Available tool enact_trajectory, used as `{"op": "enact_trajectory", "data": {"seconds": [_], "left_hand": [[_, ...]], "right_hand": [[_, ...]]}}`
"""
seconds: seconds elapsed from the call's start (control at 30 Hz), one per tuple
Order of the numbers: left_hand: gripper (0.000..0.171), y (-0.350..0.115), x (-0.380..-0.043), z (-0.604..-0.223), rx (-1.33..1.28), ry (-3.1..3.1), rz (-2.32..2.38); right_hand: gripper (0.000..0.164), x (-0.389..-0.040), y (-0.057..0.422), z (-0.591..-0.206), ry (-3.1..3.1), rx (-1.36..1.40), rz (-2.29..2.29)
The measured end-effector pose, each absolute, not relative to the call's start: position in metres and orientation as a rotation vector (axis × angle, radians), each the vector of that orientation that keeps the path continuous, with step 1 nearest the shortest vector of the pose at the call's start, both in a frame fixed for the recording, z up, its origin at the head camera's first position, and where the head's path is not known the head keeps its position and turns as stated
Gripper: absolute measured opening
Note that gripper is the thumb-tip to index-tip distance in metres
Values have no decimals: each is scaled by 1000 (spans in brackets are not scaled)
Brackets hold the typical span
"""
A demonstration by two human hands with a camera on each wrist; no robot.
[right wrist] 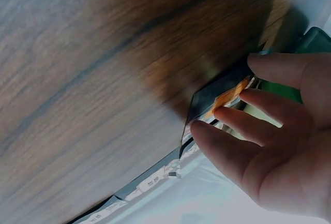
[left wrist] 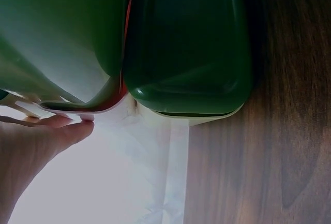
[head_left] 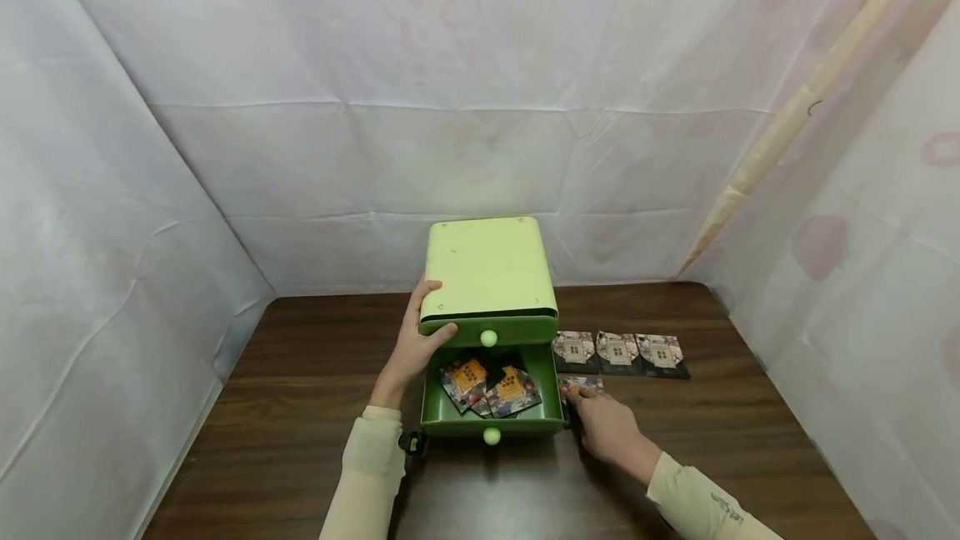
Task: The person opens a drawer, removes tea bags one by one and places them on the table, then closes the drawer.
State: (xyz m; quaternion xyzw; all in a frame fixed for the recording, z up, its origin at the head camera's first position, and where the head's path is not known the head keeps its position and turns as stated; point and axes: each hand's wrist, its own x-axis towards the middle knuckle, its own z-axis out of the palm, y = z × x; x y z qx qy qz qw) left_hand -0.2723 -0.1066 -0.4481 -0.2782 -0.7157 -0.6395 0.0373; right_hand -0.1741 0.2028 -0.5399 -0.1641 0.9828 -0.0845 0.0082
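A green two-drawer box point(head_left: 487, 265) with a pale green top stands on the table. My left hand point(head_left: 411, 348) rests against its left front corner, thumb on the upper drawer's front and fingers along the side. In the left wrist view, extended fingers point(left wrist: 77, 131) touch the box's edge. The lower drawer point(head_left: 450, 423) is pulled out and holds several square printed packets point(head_left: 513, 392) with orange labels. Right of it, my right hand point(head_left: 609, 427) touches another orange-labelled packet point(head_left: 576, 383) on the table. The right wrist view shows its thumb and loosely bent fingertips around that packet's edges.
Behind the right hand, three square packets point(head_left: 618, 352) with pale labels lie in a row. The brown wooden table point(head_left: 285, 432) extends to both sides. White patterned sheeting point(head_left: 450, 148) hangs behind the table and on both sides.
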Motion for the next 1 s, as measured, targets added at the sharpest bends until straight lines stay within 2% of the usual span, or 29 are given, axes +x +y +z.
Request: {"op": "enact_trajectory", "data": {"seconds": [0.8, 0.9, 1.0], "left_hand": [[61, -104, -275, -449, -847, -2195, -2017], [61, -106, -274, -450, -823, -2212, -1995], [61, -107, -272, -450, -809, -2226, -1972]], "right_hand": [[54, -174, 208, -542, 3186, -529, -348], [45, -174, 210, -541, 3215, -522, -398], [25, -175, 211, -536, 3246, -500, -449]]}}
